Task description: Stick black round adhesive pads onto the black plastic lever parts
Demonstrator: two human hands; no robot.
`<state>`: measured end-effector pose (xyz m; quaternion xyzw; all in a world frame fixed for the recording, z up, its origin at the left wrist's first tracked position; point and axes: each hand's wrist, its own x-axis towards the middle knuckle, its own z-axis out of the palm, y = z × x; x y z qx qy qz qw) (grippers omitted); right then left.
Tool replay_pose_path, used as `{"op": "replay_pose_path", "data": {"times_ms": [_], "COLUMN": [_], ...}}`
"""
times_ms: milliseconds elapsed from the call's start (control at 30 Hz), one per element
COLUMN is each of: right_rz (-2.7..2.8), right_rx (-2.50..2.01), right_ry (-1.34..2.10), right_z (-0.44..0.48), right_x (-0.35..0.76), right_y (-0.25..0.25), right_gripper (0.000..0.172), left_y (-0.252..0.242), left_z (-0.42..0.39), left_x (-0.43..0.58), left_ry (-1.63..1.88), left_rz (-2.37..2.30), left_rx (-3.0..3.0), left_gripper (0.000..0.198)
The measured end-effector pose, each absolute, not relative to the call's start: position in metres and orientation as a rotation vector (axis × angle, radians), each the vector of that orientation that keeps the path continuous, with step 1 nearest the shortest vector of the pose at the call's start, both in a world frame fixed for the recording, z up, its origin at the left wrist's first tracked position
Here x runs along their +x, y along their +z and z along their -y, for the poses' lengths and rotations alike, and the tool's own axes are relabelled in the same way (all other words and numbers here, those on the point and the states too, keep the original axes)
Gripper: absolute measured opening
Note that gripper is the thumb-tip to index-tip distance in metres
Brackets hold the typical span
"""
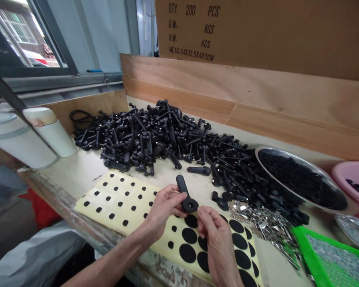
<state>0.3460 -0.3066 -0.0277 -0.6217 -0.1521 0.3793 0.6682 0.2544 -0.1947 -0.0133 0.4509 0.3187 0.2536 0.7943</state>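
Note:
My left hand [164, 207] pinches a black plastic crank handle [183, 187] between thumb and fingers. The part has a flat straight arm and a round end with a hole, tilted up toward me. At the rim of that round end, my right hand [214, 235] has its thumb and forefinger closed on the edge; its other fingers curl underneath. Below both hands lies a pale yellow sheet [119, 205] bearing black round stickers, small dots on the left and large discs [188, 253] on the right. My hands hide part of the sheet.
A heap of similar black parts [155, 135] spreads across the back. To the right are metal clips [263, 223], a steel bowl [259, 153] of black pieces, a pink basin [344, 171] and a green tray [300, 239]. White cups [52, 133] stand left; a wooden board [197, 87] borders the back.

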Motion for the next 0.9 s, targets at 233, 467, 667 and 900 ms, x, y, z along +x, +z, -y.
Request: {"op": "replay_pose_path", "data": {"times_ms": [233,467,667,900], "right_rz": [0.363,0.391,0.369,0.369], "right_rx": [-1.422,-1.348,-1.357,-1.449], "right_ry": [0.878,0.68,0.78,0.872], "right_z": [0.3064,0.309,0.3093,0.3067], "right_x": [0.3466,0.3452,0.3485,0.348], "right_y": [-0.0255,-0.022,-0.0221,-0.0238], "right_gripper": [0.032,0.032,0.032,0.035], "left_y": [-0.0103,-0.0106,-0.0143,-0.0114], "left_z": [0.1955,0.1968,0.1978,0.1972], "left_x": [0.2539,0.2559,0.2569,0.2558], "left_ry": [0.564,0.592,0.582,0.578], "left_rz": [-0.698,-0.718,-0.729,-0.711], "left_rx": [0.984,1.006,1.027,1.038], "left_gripper": [0.028,0.025,0.022,0.022]}}
